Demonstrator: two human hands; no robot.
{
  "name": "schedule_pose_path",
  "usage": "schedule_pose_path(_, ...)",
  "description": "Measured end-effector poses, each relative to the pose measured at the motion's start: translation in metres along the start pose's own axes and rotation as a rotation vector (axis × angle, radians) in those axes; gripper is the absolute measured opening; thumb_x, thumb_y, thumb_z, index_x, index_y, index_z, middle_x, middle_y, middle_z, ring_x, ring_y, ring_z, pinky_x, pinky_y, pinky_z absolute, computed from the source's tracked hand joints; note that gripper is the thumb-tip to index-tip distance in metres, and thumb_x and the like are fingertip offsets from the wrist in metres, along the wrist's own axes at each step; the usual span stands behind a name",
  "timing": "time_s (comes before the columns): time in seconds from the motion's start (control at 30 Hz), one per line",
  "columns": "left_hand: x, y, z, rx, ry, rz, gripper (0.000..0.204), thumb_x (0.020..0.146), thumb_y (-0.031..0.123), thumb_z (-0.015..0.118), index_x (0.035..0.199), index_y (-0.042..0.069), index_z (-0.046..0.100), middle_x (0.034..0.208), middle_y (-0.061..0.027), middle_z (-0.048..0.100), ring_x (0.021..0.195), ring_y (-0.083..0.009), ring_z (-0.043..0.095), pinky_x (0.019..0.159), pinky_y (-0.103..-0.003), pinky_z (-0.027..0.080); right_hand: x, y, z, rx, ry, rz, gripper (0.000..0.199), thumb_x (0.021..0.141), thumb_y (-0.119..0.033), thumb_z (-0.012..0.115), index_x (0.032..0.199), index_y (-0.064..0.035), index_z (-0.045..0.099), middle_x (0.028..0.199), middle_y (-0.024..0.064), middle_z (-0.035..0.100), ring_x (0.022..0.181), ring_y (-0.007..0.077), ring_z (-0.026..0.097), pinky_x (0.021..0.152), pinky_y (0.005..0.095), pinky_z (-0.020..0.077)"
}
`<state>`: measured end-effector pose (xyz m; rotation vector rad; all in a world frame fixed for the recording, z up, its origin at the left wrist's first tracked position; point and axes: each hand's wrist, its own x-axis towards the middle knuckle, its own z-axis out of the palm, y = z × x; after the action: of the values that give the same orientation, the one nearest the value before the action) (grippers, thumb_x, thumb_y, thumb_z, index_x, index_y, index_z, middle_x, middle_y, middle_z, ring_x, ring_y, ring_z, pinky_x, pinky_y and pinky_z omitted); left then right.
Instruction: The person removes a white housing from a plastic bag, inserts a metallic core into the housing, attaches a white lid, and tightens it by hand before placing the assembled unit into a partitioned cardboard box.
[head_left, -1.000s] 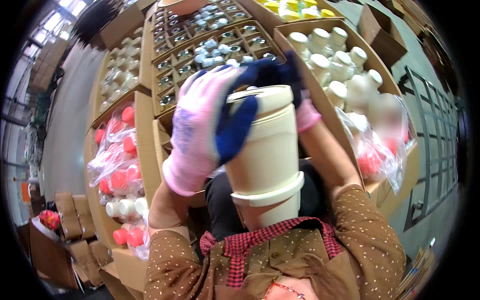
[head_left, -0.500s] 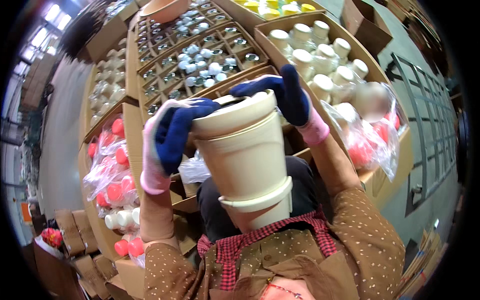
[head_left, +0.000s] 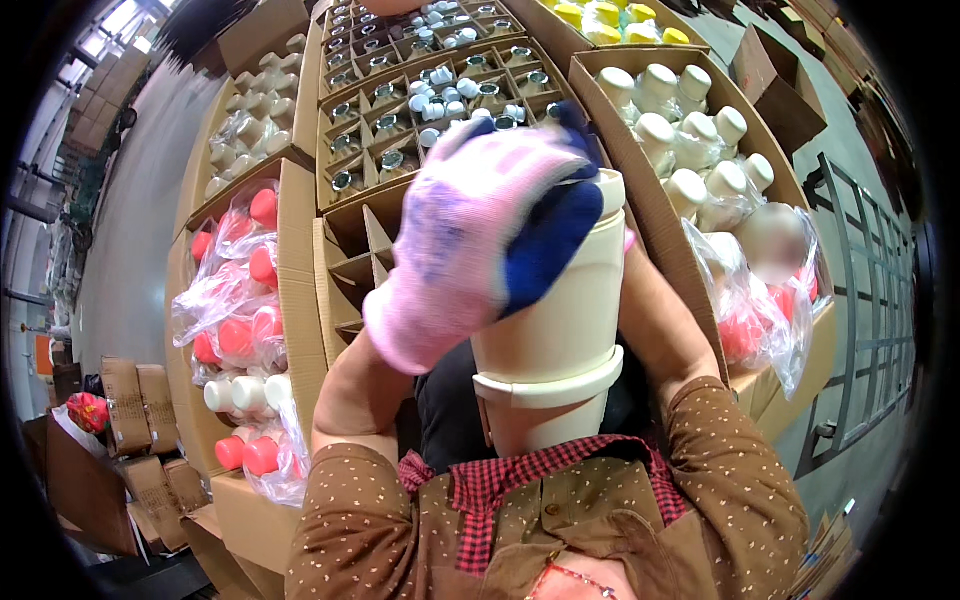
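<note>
Left hand [head_left: 470, 225], gloved and blurred, curves over the top of a cream tub [head_left: 550, 320] between the forearms [head_left: 668, 315], the right hand [head_left: 582, 142] mostly hidden, both grips impossible to tell, with a carton [head_left: 632, 160] of white-lidded bottles [head_left: 658, 132] alongside.

No text, number or sign can be read. A blue-violet print [head_left: 438, 235] stands on the pink back of the gloved left hand [head_left: 478, 222], too blurred to make out. Brown cartons [head_left: 127, 405] at the lower left carry faint dark marks, too small to tell as lettering.
</note>
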<state>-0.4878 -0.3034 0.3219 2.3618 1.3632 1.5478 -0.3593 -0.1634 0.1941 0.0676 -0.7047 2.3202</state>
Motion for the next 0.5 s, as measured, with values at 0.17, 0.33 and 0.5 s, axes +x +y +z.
schedule_pose_path(0.17, -0.035, -0.015, -0.030, -0.515, -0.001, -0.437, 0.018, 0.101, 0.011, 0.052, 0.102, 0.002, 0.067, 0.098, -0.0111, 0.070, 0.092, -0.0170, 0.067, 0.085, -0.031, 0.053, -0.020, -0.029, 0.026, -0.359, -0.221, -0.129, 0.076, 0.104, -0.055, 0.019, 0.083, -0.0021, 0.069, 0.094, 0.0140, 0.070, 0.094, 0.0301, 0.064, 0.097, 0.0437, 0.0454)
schedule_pose_path(0.33, 0.009, 0.012, 0.004, 0.135, -0.044, 0.094, 0.014, 0.085, 0.016, 0.069, 0.093, 0.005, 0.066, 0.086, -0.0137, 0.067, 0.075, -0.0327, 0.064, 0.072, -0.039, 0.051, -0.018, 0.019, 0.059, -0.250, 0.263, -0.144, 0.056, 0.103, -0.053, 0.033, 0.095, -0.0073, 0.065, 0.088, 0.0088, 0.064, 0.088, 0.0200, 0.061, 0.088, 0.0378, 0.0483)
schedule_pose_path(0.5, -0.049, -0.025, -0.026, -0.684, 0.001, -0.376, 0.023, 0.104, 0.013, 0.047, 0.104, -0.002, 0.066, 0.107, -0.0110, 0.070, 0.104, -0.0198, 0.065, 0.096, -0.036, 0.050, -0.045, -0.038, 0.043, -0.850, -0.112, -0.244, 0.091, 0.099, -0.065, 0.009, 0.098, 0.0051, 0.067, 0.103, 0.0223, 0.067, 0.103, 0.0361, 0.061, 0.102, 0.0500, 0.0424)
